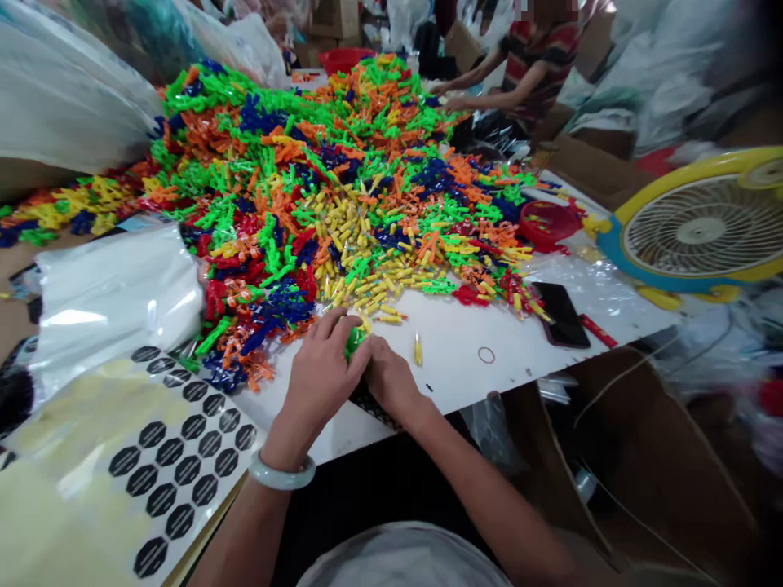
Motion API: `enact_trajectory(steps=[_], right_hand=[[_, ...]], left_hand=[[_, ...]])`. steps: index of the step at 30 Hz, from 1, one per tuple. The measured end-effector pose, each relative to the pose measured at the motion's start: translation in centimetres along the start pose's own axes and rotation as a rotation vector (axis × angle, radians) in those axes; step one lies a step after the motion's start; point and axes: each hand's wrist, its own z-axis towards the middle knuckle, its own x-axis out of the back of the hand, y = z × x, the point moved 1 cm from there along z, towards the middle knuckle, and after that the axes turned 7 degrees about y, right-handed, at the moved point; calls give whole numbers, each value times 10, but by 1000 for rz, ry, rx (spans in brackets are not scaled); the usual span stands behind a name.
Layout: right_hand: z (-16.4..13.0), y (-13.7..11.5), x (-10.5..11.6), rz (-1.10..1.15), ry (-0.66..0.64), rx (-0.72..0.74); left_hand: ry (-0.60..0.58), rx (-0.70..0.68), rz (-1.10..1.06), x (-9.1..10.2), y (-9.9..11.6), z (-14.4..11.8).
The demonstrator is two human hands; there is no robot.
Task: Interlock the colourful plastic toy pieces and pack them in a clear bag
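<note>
Cluttered white bench (pixel 465 359) in a busy packing room, and I'm parked at its near edge. Both hands are curled shut around a small green plastic piece (pixel 353 340), left hand (pixel 321 379) and right hand (pixel 391 383) pressed together right at the near foot of the big heap of coloured plastic parts (pixel 330 179). Risk as I see it: the piece is mostly hidden under my fingers, so a slip could flick it into the heap. Loose yellow pieces (pixel 418 350) sit just right of my hands, easy to knock. Further right, a phone (pixel 561 314) lies near the edge, and the sticker sheet (pixel 177 456) overhangs at near left.
</note>
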Motion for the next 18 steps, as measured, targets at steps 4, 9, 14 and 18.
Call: enact_trajectory(steps=[4, 9, 14, 18], right_hand=[[40, 51, 48, -70, 171, -79], [83, 108, 82, -514, 198, -162], [55, 105, 79, -566, 58, -150], [46, 97, 84, -371, 39, -49]], left_hand=[[3, -13, -7, 0, 1, 1], [29, -8, 2, 0, 1, 0], [15, -16, -7, 1, 0, -1], [24, -8, -3, 0, 0, 0]])
